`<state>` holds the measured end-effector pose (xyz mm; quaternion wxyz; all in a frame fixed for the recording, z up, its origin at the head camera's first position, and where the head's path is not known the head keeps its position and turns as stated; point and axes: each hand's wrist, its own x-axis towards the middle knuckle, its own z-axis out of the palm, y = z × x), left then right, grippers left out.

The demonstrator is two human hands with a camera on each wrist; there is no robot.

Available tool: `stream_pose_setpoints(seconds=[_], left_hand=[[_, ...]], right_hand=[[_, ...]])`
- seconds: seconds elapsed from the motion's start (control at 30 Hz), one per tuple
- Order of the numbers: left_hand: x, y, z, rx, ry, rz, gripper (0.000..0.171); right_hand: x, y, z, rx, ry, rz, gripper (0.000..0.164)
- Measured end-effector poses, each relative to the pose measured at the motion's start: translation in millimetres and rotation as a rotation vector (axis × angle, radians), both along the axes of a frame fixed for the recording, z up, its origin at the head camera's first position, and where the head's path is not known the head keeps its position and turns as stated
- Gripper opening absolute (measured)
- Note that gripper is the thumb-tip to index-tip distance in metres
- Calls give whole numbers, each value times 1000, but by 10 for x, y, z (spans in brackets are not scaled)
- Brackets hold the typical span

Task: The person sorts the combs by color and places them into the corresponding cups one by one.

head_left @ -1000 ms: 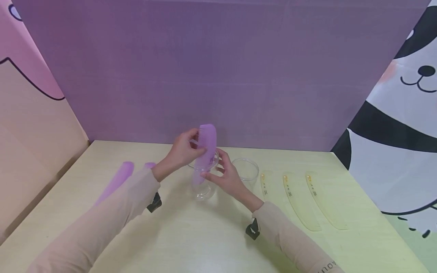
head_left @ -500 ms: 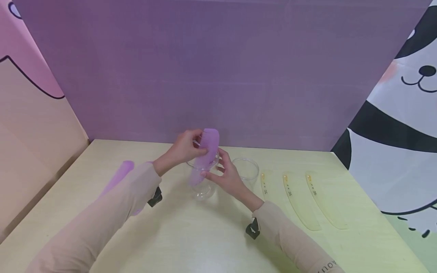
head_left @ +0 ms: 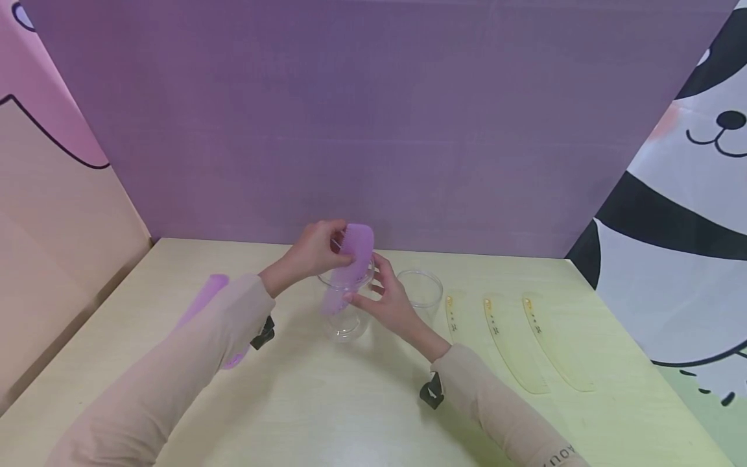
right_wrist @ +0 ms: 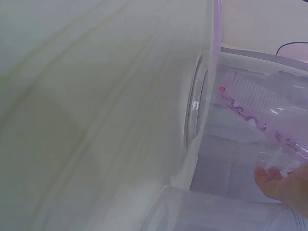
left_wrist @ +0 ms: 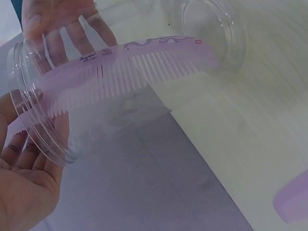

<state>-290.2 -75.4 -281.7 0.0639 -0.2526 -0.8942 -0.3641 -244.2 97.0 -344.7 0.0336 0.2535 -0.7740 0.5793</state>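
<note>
A purple comb [head_left: 358, 239] leans inside a clear jar [head_left: 349, 327], its upper end rising above the rim. Thumb and fingers of my left hand [head_left: 318, 250] pinch the comb at the jar's mouth. My right hand [head_left: 392, 297] grips the jar's side, thumb toward me. Through the clear wall in the left wrist view, the comb [left_wrist: 130, 65] shows its teeth and a printed pattern along its back. The left hand [left_wrist: 29, 192] is at the rim there. In the right wrist view the fingers of the right hand [right_wrist: 286, 185] lie against the jar.
A second clear jar [head_left: 421, 288] stands right of the right hand. Three pale yellow combs, the nearest to it [head_left: 452, 316] partly behind the wrist, lie on the table [head_left: 327, 415]. Beneath the left sleeve lie purple combs [head_left: 203, 299], partly hidden. A purple panel [head_left: 373, 130] closes the back.
The comb has slid lower into the jar, and its lower end has shifted slightly left. My left hand has moved a little with it. The right hand stays in place.
</note>
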Motion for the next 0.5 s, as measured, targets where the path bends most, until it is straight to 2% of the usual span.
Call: stream_pose_setpoints(seconds=[0.17, 0.5], left_hand=[[-16, -14, -17, -16, 23, -27, 45], [-14, -31, -35, -26, 13, -70, 48]], right_hand=[[2, 3, -4, -1, 5, -1, 76], [13, -5, 4, -3, -5, 0, 75]])
